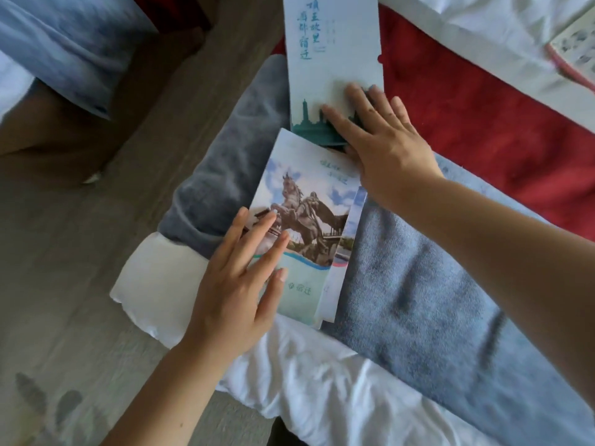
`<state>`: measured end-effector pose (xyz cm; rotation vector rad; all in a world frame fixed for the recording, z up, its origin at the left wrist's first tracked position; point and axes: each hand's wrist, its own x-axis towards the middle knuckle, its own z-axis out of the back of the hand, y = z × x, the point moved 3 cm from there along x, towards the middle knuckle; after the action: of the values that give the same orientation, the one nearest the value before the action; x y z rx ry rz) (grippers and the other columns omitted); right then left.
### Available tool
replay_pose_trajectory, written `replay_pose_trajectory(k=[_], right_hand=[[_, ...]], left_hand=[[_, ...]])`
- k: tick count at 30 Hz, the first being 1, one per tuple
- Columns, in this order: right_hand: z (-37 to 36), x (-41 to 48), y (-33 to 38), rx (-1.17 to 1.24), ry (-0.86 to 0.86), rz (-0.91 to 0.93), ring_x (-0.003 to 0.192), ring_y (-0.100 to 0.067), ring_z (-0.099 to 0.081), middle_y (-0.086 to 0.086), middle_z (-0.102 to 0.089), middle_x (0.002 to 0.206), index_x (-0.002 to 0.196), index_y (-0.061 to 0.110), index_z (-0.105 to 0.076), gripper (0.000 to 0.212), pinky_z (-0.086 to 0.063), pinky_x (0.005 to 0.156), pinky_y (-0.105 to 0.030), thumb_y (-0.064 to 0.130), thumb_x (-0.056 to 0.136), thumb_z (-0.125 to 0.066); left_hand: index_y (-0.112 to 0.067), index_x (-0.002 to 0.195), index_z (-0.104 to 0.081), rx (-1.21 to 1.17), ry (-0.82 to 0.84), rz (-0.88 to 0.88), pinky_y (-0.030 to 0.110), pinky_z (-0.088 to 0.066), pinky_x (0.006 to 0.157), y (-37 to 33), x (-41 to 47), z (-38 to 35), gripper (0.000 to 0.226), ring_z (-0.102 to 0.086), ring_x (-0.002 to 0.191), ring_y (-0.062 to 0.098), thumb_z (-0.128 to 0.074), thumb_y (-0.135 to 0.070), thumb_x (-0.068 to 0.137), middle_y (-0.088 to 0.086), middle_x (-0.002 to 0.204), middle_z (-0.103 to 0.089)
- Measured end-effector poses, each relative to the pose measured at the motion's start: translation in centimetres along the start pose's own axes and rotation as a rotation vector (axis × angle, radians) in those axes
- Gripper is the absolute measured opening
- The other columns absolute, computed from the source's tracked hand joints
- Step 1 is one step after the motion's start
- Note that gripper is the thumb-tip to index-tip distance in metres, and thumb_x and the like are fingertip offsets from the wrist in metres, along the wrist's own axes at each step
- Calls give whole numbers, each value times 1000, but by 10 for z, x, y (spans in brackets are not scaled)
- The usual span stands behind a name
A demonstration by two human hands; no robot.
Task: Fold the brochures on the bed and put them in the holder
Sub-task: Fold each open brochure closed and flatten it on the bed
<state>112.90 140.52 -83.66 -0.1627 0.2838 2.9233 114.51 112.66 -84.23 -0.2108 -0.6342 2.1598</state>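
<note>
White bedding (322, 365) at near bed edge, grey-blue blanket (418, 284) over it

Left hand (235, 284) flat on lower left of folded horse-statue brochure (306, 226); grip wide open, fingers straight and spread, pressing, clasping nothing

Brochure lies on blanket; second sheet (338, 284) peeks out along its right side

Right hand (380, 146) beyond, grip open too, palm down on lower end of long pale brochure (331, 59) with teal skyline; this meets horse-statue brochure's top, possibly one joined sheet, blur hides it

Red cloth (483, 130) at right; blurred open booklet (576, 49) in far right corner
</note>
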Motion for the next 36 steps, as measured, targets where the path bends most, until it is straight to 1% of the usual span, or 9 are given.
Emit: replay_pose_trajectory(k=[4, 10, 17, 25, 27, 29, 32, 34, 36], right_hand=[[10, 26, 11, -35, 77, 91, 159, -35, -6, -7, -5, 173, 163, 39, -19, 54, -3, 129, -52, 41, 111, -33], [3, 52, 58, -162, 146, 78, 157, -44, 4, -7, 1, 174, 159, 55, -10, 54, 10, 123, -65, 62, 106, -10], [-6, 55, 54, -74, 238, -22, 157, -42, 9, -4, 6, 174, 160, 53, 0, 53, 6, 125, -61, 55, 108, -9], [-3, 41, 4, -81, 246, 24, 159, -31, -5, -11, -1, 173, 165, 35, -3, 65, 2, 129, -42, 24, 110, -36], [0, 37, 2, -96, 213, 61, 158, -30, -14, -16, -12, 171, 165, 26, -10, 67, -3, 129, -40, 13, 107, -40], [4, 35, -1, -118, 147, 109, 150, -29, -35, -16, -36, 162, 160, 15, -28, 59, -19, 127, -40, 3, 104, -38], [16, 30, -9, -171, 67, 184, 112, -33, -62, -8, -62, 123, 136, 7, -51, 40, -53, 95, -45, -3, 100, -38], [26, 25, -17, -191, 29, 211, 97, -34, -64, -7, -62, 105, 125, 6, -56, 31, -56, 80, -45, -2, 100, -39], [31, 16, -28, -217, -8, 227, 103, -35, -65, -10, -65, 114, 130, 5, -56, 34, -54, 96, -45, 0, 101, -38]], left_hand=[[-12, 144, -58, 21, 12, 23, 54, -33, 119, -8, -2, -6, 50, -23, 155, 37, -59, -36, 100, 9, 162, -40], [-27, 145, -59, 136, 28, 90, 60, -34, 114, -23, 2, -15, 67, -23, 154, 40, -58, -66, 91, 3, 164, -36], [-37, 151, -48, 285, 99, 174, 63, -19, 120, -44, 16, -22, 95, -15, 154, 48, -51, -93, 75, 5, 169, -23], [-36, 151, -49, 360, 68, 166, 65, -18, 121, -48, 19, -28, 85, -19, 153, 49, -54, -83, 81, 7, 169, -24], [-35, 151, -50, 368, 44, 158, 65, -19, 120, -47, 18, -30, 83, -20, 153, 49, -56, -80, 82, 8, 169, -25], [-34, 150, -51, 371, 18, 151, 65, -20, 120, -46, 17, -33, 81, -20, 153, 49, -56, -79, 83, 8, 168, -27], [-34, 151, -50, 374, -3, 138, 65, -21, 119, -46, 15, -37, 79, -19, 154, 47, -55, -77, 84, 8, 168, -26], [-34, 151, -49, 377, -17, 139, 65, -21, 119, -45, 15, -39, 79, -19, 154, 46, -55, -76, 84, 8, 168, -26], [-34, 152, -49, 386, -28, 140, 65, -21, 119, -43, 13, -40, 79, -19, 154, 46, -54, -76, 85, 8, 168, -26]])
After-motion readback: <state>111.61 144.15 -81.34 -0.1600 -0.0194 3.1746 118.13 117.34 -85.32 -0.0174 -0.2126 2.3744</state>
